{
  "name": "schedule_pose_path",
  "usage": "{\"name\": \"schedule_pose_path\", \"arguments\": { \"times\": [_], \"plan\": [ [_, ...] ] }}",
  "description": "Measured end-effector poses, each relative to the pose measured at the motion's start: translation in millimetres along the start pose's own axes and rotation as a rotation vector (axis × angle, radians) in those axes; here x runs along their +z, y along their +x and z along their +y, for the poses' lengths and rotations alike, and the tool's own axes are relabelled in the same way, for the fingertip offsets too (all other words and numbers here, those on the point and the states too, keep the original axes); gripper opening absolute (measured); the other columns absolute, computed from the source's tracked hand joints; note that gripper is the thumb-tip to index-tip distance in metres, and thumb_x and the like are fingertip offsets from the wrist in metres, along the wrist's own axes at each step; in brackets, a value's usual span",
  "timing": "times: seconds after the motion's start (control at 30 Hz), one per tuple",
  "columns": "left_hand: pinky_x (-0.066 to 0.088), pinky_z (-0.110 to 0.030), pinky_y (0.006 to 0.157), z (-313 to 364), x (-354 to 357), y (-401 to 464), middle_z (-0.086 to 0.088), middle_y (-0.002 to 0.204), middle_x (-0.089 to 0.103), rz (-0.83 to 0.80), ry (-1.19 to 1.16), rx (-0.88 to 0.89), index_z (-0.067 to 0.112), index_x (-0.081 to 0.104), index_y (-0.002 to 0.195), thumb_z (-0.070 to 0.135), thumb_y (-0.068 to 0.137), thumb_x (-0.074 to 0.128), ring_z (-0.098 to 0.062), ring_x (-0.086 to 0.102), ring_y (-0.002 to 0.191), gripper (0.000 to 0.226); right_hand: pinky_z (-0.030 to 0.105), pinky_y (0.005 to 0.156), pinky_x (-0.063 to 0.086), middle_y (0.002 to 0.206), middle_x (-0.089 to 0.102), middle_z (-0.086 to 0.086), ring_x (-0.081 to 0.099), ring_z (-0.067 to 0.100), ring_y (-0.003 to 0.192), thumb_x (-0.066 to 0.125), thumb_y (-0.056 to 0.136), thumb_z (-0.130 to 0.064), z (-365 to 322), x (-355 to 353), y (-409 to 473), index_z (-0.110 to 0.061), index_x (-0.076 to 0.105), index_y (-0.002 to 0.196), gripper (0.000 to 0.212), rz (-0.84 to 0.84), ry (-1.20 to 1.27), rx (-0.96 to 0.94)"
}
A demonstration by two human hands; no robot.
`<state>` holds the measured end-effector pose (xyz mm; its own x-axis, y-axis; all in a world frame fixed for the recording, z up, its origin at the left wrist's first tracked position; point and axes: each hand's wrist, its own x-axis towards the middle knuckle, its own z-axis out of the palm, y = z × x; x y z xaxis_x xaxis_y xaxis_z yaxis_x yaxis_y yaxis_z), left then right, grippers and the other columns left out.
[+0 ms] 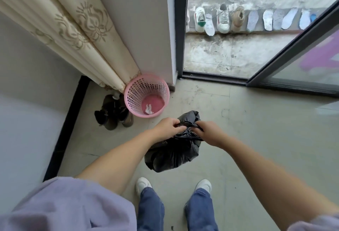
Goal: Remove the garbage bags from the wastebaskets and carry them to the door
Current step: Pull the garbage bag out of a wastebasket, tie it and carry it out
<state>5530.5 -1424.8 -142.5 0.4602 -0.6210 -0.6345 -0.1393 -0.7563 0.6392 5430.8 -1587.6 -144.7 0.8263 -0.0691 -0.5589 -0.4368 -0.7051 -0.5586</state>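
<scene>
Floor (pixel 256 148): pale tile, running to an open sliding door (pixel 293 51) with a balcony beyond, where shoes and insoles (pixel 222 19) stood in a row against the far wall. Curtain (pixel 77 34): cream, patterned, its hem touching the rim of the wastebasket. Garbage bag (pixel 170 157): black, full, already out of the basket and held above the floor in front of the person's feet. Wastebasket (pixel 146 95): pink, perforated, unlined, standing in the corner beside a pair of dark shoes (pixel 111 113); one scrap of white paper (pixel 149 109) lay on its bottom. Left hand (pixel 167 127) and right hand (pixel 208 132): both clenched on the gathered neck of the bag, apparently tying or bunching it. Judged status: removal done for this basket; closing the bag in hand; carrying to the door outstanding; other baskets not seen.
</scene>
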Motion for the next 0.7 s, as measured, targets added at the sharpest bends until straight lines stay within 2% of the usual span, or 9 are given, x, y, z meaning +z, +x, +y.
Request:
{"name": "schedule_pose_path", "arguments": {
  "times": [0.1, 0.2, 0.33, 0.5, 0.6, 0.7],
  "plan": [
    [0.038, -0.031, 0.06, 36, -17, -39, 0.003, 0.063, 0.052, -0.013, 0.178, 0.069, 0.02, 0.052, 0.063, 0.032, 0.083, 0.059, -0.015, 0.05, 0.063, 0.025, 0.033, 0.062, 0.039, 0.082, 0.065, 0.011, 0.053, 0.023, 0.071, 0.05, 0.093, -0.035, -21, -23, -41, -0.006, 0.062, 0.092, 0.032, -0.007, 0.059, 0.01],
    [0.044, -0.034, 0.07, 68, -35, -66, 0.003, 0.064, 0.053, 0.034, 0.264, 0.097, 0.017, 0.055, 0.067, 0.03, 0.083, 0.058, -0.015, 0.051, 0.065, 0.021, 0.026, 0.052, 0.034, 0.067, 0.056, 0.0, 0.048, 0.017, 0.062, 0.051, 0.091, -0.037, -37, -47, -67, -0.009, 0.058, 0.081, 0.03, 0.021, 0.097, -0.006],
    [0.039, -0.029, 0.061, 103, -48, -88, 0.001, 0.07, 0.06, 0.079, 0.296, 0.133, 0.02, 0.061, 0.076, 0.031, 0.086, 0.057, -0.015, 0.054, 0.066, 0.015, 0.023, 0.05, 0.032, 0.063, 0.05, -0.005, 0.046, 0.015, 0.061, 0.051, 0.091, -0.037, -50, -81, -92, -0.017, 0.052, 0.075, 0.026, 0.069, 0.051, -0.055],
    [0.035, -0.022, 0.053, 138, -54, -87, 0.002, 0.071, 0.06, 0.01, 0.358, 0.25, 0.013, 0.066, 0.093, 0.026, 0.088, 0.054, -0.006, 0.047, 0.057, 0.019, 0.021, 0.051, 0.032, 0.068, 0.054, -0.001, 0.048, 0.017, 0.065, 0.051, 0.091, -0.037, -46, -104, -112, -0.011, 0.058, 0.08, 0.029, 0.116, 0.042, -0.014],
    [0.035, -0.027, 0.057, 156, -63, -74, -0.002, 0.07, 0.057, -0.043, 0.437, 0.316, 0.012, 0.061, 0.083, 0.027, 0.089, 0.053, -0.012, 0.047, 0.062, 0.018, 0.025, 0.05, 0.03, 0.063, 0.049, -0.004, 0.047, 0.017, 0.065, 0.05, 0.091, -0.037, -45, -114, -119, -0.015, 0.053, 0.075, 0.028, 0.174, 0.038, 0.062],
    [0.031, -0.025, 0.053, 172, -71, -59, 0.006, 0.062, 0.048, -0.108, 0.509, 0.415, 0.014, 0.056, 0.075, 0.028, 0.089, 0.054, -0.013, 0.043, 0.061, 0.019, 0.029, 0.053, 0.031, 0.067, 0.05, -0.002, 0.048, 0.019, 0.067, 0.051, 0.091, -0.037, -49, -120, -130, -0.017, 0.052, 0.076, 0.025, 0.244, 0.082, 0.155]
  ]
}}
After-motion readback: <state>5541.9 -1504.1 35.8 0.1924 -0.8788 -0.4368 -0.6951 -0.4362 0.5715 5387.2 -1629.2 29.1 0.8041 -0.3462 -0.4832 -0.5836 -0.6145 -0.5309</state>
